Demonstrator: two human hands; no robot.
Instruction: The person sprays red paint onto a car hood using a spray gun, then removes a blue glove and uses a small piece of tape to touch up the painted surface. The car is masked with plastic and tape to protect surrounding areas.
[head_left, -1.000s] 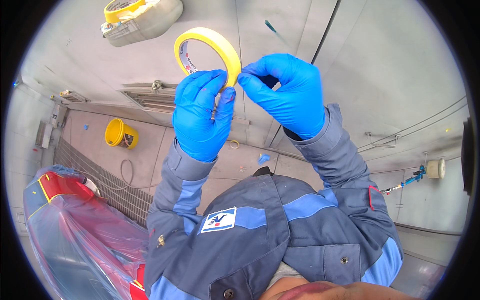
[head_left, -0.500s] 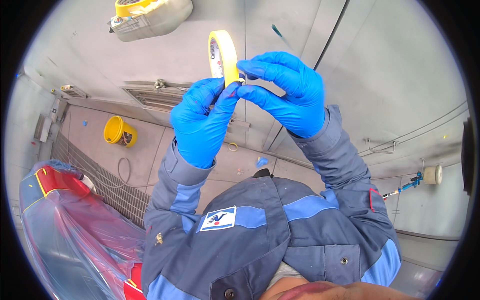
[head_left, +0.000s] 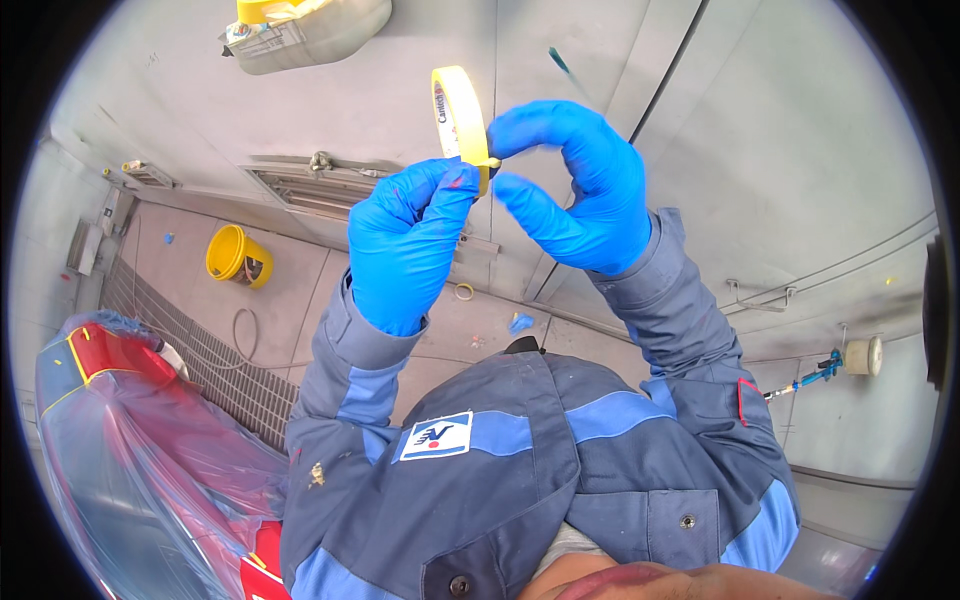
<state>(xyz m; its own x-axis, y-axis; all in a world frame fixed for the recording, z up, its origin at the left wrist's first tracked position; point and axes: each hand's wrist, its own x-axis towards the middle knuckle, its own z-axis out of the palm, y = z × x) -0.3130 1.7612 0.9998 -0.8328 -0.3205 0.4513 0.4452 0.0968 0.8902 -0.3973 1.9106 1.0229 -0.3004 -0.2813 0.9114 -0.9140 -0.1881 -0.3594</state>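
Observation:
A roll of yellow masking tape (head_left: 465, 110) stands on edge in my left hand (head_left: 405, 240), pinched at its lower rim between thumb and fingers. Close on the roll's right side is my right hand (head_left: 585, 190), its thumb and forefinger curved apart with a gap between the tips. A short tab of tape sticks out from the roll in that gap. Both hands wear blue gloves. The right fingers behind the forefinger are partly hidden and slightly blurred.
On the wall ledge above sits a grey holder (head_left: 310, 38) with yellow tape in it. A yellow bucket (head_left: 238, 258) stands on the floor beside a floor grating (head_left: 220, 375). Red parts under clear plastic sheeting (head_left: 150, 440) lie at lower left. A blue-handled tool (head_left: 818, 372) hangs at right.
My right thumb and forefinger have spread wider apart, away from the tape's edge. The roll and my left hand have shifted slightly to the right, and a tab of tape now shows.

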